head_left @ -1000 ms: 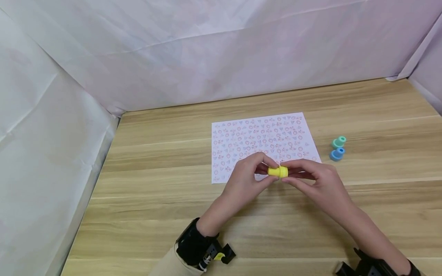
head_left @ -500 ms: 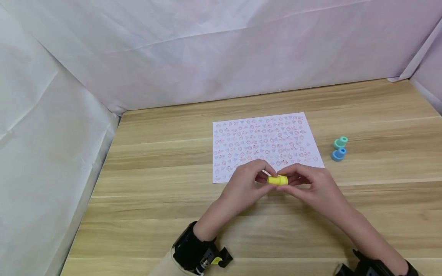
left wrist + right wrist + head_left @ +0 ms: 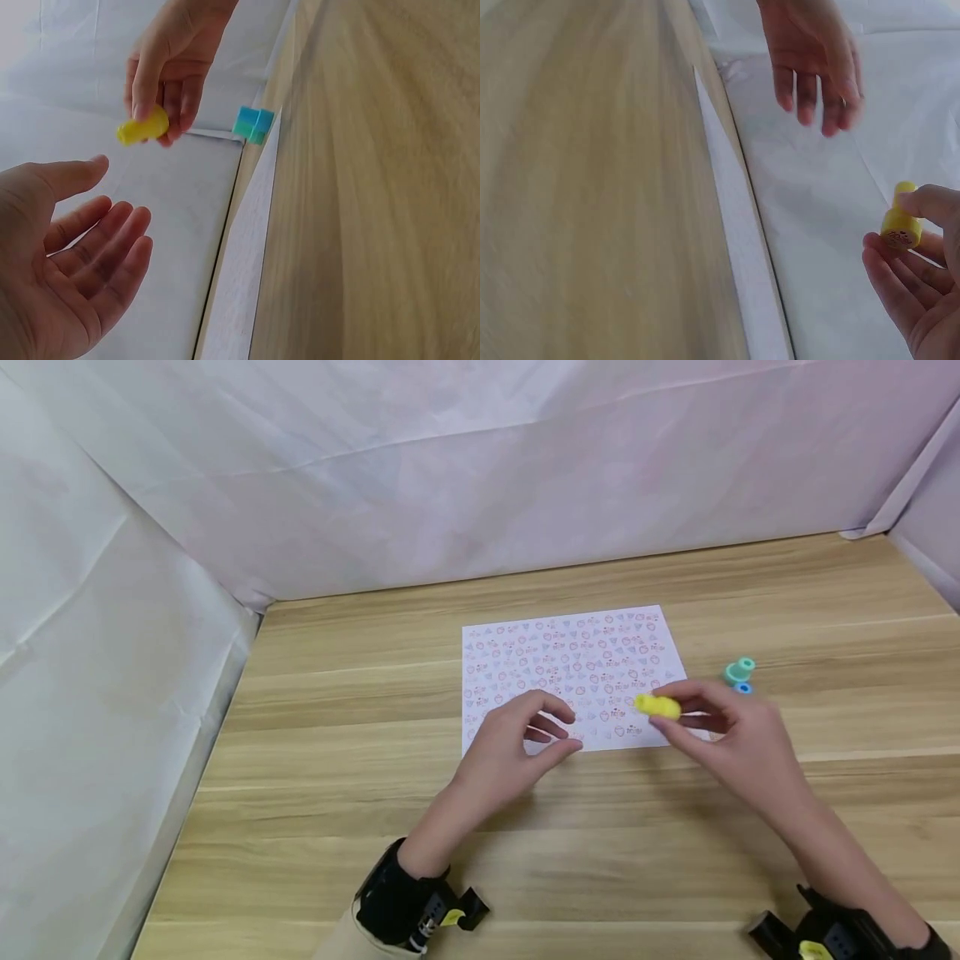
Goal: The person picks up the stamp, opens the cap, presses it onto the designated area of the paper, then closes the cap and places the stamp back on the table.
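Note:
My right hand [image 3: 678,714] pinches a small yellow stamp [image 3: 657,706] between thumb and fingers, held above the right part of a patterned paper sheet [image 3: 570,652]. The right wrist view shows the yellow stamp [image 3: 900,226] with its printed face turned toward the camera. My left hand [image 3: 558,731] hovers empty over the sheet's near left part, fingers loosely spread. In the left wrist view the left hand [image 3: 105,225] lies palm up, and the yellow stamp [image 3: 142,127] sits in the right hand's fingertips beyond it.
A green stamp [image 3: 739,670] and a blue stamp [image 3: 743,688] stand on the wooden table [image 3: 337,793] just right of the sheet, the blue one partly hidden by my right hand. White sheeting [image 3: 375,485] walls the table at the back and both sides.
Both hands held the yellow stamp together near the sheet's front edge. The left hand has let go and opened; the right hand has carried the stamp right and farther away.

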### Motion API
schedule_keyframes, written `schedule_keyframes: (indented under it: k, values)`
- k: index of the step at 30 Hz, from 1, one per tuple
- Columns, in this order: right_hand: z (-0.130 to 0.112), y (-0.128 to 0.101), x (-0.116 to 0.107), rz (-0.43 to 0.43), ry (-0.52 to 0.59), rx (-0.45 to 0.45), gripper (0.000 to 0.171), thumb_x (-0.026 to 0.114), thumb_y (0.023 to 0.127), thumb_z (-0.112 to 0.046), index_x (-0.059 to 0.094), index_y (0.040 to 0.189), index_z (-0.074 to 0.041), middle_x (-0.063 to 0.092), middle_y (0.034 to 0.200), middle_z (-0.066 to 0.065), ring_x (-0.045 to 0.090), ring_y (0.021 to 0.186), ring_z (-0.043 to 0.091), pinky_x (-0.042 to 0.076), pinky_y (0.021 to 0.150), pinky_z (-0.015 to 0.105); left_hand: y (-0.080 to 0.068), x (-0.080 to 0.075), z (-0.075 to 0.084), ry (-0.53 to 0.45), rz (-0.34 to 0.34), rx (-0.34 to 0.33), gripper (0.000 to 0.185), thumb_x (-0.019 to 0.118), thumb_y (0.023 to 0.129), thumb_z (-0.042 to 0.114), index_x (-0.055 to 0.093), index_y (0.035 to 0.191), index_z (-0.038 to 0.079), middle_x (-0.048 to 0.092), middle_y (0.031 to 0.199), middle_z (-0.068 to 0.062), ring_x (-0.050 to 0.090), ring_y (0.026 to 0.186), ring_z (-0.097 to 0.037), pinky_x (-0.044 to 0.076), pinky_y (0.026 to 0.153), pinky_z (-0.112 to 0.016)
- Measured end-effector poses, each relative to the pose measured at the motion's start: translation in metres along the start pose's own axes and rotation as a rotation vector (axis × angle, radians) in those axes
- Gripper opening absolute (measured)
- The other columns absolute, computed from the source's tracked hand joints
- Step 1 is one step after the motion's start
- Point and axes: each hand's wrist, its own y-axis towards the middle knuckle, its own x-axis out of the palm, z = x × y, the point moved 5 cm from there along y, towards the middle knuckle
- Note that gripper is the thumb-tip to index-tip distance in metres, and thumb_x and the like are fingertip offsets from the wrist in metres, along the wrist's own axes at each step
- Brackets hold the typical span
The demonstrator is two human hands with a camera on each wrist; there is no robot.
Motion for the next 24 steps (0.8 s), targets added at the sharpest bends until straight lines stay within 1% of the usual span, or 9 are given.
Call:
schedule_keyframes:
  k: [2,4,9,12,13,16,18,20,24]
  values:
    - [0.003,0.003,-0.010,0.047,-0.001,0.025,0.030,0.081,0.078,0.003,0.071,0.106,-0.004,0.071,0.096,-0.020,0.063,0.081,-0.016,0.052,0.070,0.004,-0.001,-0.006,-0.001,0.006,0.012,-0.002,0.026,0.077,0.089,0.020,0.064,0.110,0.012,0.070,0.111,-0.005,0.072,0.094,-0.010,0.059,0.085,-0.023]
    - [0.007,0.005,-0.019,0.087,0.006,0.048,0.031,0.079,0.080,0.003,0.070,0.109,-0.004,0.065,0.096,-0.029,0.063,0.081,-0.015,0.051,0.070,0.003,-0.002,-0.011,-0.003,0.009,0.023,-0.005,0.026,0.077,0.089,0.019,0.064,0.110,0.010,0.070,0.111,-0.006,0.072,0.095,-0.012,0.059,0.086,-0.025]
    - [0.019,0.009,-0.040,0.168,0.006,0.093,0.033,0.075,0.084,0.002,0.069,0.116,0.000,0.064,0.096,-0.036,0.063,0.084,-0.018,0.048,0.072,0.000,-0.005,-0.025,-0.009,0.022,0.062,-0.016,0.024,0.076,0.089,0.018,0.066,0.108,0.009,0.070,0.110,-0.008,0.072,0.095,-0.014,0.059,0.086,-0.023]
    - [0.029,0.009,-0.051,0.208,-0.031,0.133,0.030,0.074,0.087,-0.002,0.068,0.116,0.002,0.061,0.095,-0.040,0.060,0.086,-0.021,0.046,0.074,-0.003,-0.008,-0.033,-0.014,0.040,0.089,-0.023,0.022,0.077,0.089,0.018,0.066,0.107,0.011,0.070,0.109,-0.008,0.072,0.094,-0.014,0.058,0.085,-0.021]
    - [0.033,0.008,-0.054,0.220,-0.048,0.148,0.029,0.073,0.088,-0.003,0.067,0.116,0.001,0.060,0.094,-0.042,0.059,0.086,-0.021,0.045,0.075,-0.003,-0.009,-0.035,-0.015,0.043,0.097,-0.030,0.022,0.077,0.088,0.018,0.066,0.107,0.011,0.070,0.109,-0.008,0.072,0.093,-0.013,0.058,0.084,-0.021]
    - [0.044,0.006,-0.061,0.252,-0.104,0.195,0.024,0.073,0.089,-0.009,0.067,0.112,-0.016,0.055,0.094,-0.044,0.056,0.085,-0.021,0.042,0.075,-0.005,-0.011,-0.041,-0.021,0.057,0.118,-0.049,0.022,0.077,0.088,0.018,0.067,0.106,0.011,0.071,0.108,-0.008,0.071,0.093,-0.013,0.059,0.084,-0.022]
    - [0.050,0.004,-0.064,0.262,-0.122,0.226,0.027,0.072,0.090,-0.012,0.062,0.107,-0.029,0.052,0.092,-0.046,0.054,0.084,-0.021,0.041,0.075,-0.006,-0.013,-0.044,-0.024,0.059,0.130,-0.066,0.022,0.077,0.088,0.018,0.066,0.106,0.010,0.071,0.107,-0.008,0.071,0.093,-0.014,0.059,0.084,-0.023]
    - [0.055,0.003,-0.067,0.268,-0.138,0.245,0.033,0.071,0.090,-0.014,0.055,0.104,-0.038,0.050,0.090,-0.048,0.053,0.083,-0.022,0.040,0.074,-0.006,-0.015,-0.047,-0.027,0.064,0.142,-0.083,0.022,0.077,0.088,0.018,0.067,0.106,0.011,0.071,0.107,-0.008,0.071,0.093,-0.014,0.059,0.084,-0.024]
    - [0.064,0.001,-0.071,0.267,-0.172,0.267,0.034,0.070,0.091,-0.017,0.051,0.103,-0.042,0.046,0.089,-0.048,0.051,0.084,-0.024,0.039,0.074,-0.007,-0.018,-0.051,-0.032,0.068,0.157,-0.107,0.021,0.078,0.088,0.017,0.067,0.105,0.011,0.071,0.107,-0.008,0.071,0.093,-0.015,0.060,0.084,-0.026]
